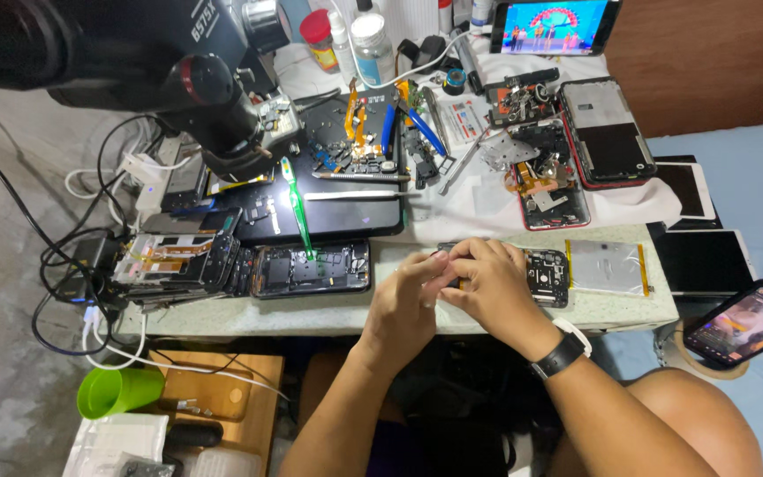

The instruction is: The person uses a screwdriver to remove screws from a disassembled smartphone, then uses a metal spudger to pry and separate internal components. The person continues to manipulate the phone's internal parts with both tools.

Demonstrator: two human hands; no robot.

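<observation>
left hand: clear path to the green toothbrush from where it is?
Probably yes. The left hand is on the opened phone; the green toothbrush lies up-left on the dark mat, with only flat phone bodies between.

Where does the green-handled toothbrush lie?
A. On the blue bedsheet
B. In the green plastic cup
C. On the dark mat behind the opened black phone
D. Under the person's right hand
C: the green-handled toothbrush lies across the dark mat, its handle end reaching the opened black phone, left of both hands.
</observation>
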